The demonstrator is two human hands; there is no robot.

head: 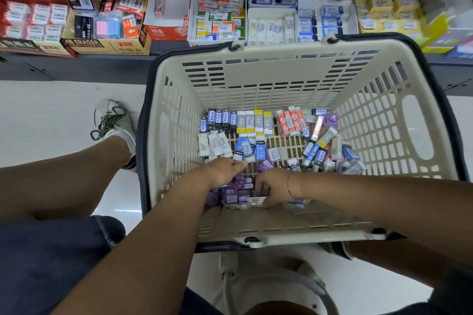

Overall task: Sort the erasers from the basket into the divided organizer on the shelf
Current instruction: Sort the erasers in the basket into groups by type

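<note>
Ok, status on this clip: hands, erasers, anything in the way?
Left hand among purple erasers, grip unclear. Right hand curled round white eraser. Basket well stocked; shelf organizer unobstructed.

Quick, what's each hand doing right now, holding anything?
Left hand: down in the basket; grip cannot be told.
Right hand: fingers curled round a white eraser.

The white floor is being lit brightly, and light is being bounced off it. A dark shelf is being shown at the back, low down.
</note>
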